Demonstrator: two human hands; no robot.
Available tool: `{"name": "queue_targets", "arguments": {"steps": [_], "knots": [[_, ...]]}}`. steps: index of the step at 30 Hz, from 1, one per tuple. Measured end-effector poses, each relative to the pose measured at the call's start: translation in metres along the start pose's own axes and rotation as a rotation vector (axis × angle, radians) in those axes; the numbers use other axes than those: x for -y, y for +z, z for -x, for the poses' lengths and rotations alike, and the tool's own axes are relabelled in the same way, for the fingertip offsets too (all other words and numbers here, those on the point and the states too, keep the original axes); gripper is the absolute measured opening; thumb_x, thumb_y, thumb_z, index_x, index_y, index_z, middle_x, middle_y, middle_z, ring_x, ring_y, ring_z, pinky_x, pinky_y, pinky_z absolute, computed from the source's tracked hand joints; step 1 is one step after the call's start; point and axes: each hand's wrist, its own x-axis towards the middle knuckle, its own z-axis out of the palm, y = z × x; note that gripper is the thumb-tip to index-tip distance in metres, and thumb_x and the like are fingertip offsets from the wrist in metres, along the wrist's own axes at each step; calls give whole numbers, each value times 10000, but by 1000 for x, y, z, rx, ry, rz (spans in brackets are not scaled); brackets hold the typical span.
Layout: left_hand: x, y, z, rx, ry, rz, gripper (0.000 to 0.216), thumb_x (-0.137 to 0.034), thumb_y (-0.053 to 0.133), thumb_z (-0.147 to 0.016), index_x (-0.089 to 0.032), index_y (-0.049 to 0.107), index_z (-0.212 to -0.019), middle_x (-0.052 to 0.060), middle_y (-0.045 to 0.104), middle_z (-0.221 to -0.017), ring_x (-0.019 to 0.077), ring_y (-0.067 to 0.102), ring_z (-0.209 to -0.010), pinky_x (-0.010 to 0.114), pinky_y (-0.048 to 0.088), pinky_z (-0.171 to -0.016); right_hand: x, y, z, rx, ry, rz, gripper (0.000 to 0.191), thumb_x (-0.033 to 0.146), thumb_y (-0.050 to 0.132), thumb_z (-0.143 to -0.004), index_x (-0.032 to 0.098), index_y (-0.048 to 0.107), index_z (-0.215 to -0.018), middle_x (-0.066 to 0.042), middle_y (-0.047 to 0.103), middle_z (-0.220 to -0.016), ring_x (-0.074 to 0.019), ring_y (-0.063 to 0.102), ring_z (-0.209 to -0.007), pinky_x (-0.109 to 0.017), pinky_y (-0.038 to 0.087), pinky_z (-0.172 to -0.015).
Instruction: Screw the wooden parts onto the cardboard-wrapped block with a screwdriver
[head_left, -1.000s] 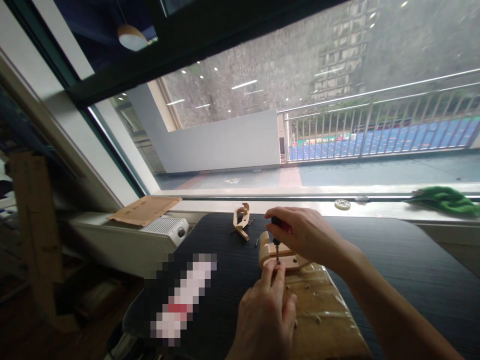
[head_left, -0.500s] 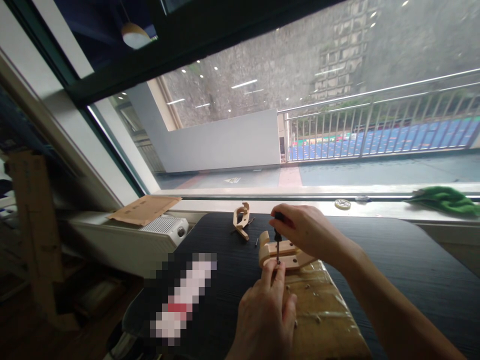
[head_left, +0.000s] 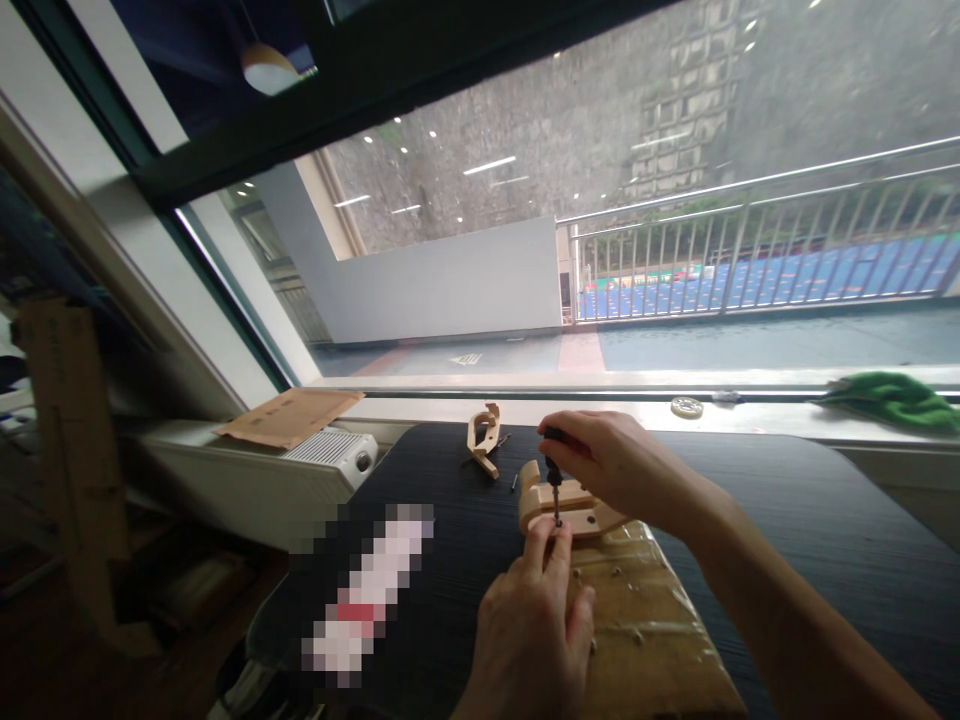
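My right hand point(head_left: 600, 450) is closed around the black handle of a screwdriver point(head_left: 553, 474), which points almost straight down. Its tip meets a dark screw or hole in a pale wooden piece point(head_left: 577, 522) with a curved end and parallel bars. My left hand point(head_left: 529, 620) holds the near edge of this piece, its index and middle fingertips pressed close around the screwdriver tip; the thumb lies lower, over the box. Beneath the wood is a brown, tape-wrapped cardboard box point(head_left: 652, 650) with several small light pegs or bumps on top.
On the black table point(head_left: 787, 520), another curved wooden assembly point(head_left: 484, 442) lies beyond a loose screw point(head_left: 514, 483). A pixelated pale strip point(head_left: 382, 570) is at left. On the sill are a tape roll point(head_left: 686, 407) and green cloth point(head_left: 896, 400); flat cardboard point(head_left: 292, 418) tops the radiator point(head_left: 330, 470).
The screwdriver handle, with my right hand on it, has tilted or turned very slightly. My left hand keeps its place on the wooden piece.
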Motion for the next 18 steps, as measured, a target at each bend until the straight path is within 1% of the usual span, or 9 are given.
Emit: {"name": "queue_targets", "arguments": {"steps": [4,8,11,18], "knots": [[-1,0,0,4,-12,-4,537,-253,396,-844,-150,391,-1371,72,362,-1442,205,508,-1176,273,361,-1019,1,1,0,-20,37,32,256,363,438,-910,184,622,-896,0,599,-667,-103,488,-578,-235,307,-543],[1,0,-1,22,-5,-16,545,-250,393,-841,-146,384,-1376,79,348,-1452,214,499,-1192,283,375,-1011,7,1,-1,-37,19,31,238,279,432,-898,200,631,-1001,-11,641,-740,-108,529,-616,-236,330,-571],[3,1,-3,40,4,-33,567,-252,400,-830,-143,367,-1386,85,334,-1462,222,480,-1215,284,380,-1008,10,0,-1,-6,5,26,241,255,437,-885,203,640,-1003,-13,647,-746,-108,537,-624,-231,341,-577],[7,2,-9,103,-13,-63,609,-246,410,-799,-141,351,-1396,90,328,-1469,238,522,-1173,294,398,-998,14,-2,1,40,-36,15,283,239,418,-880,235,631,-1067,-23,669,-811,-124,582,-692,-233,390,-636]]}}
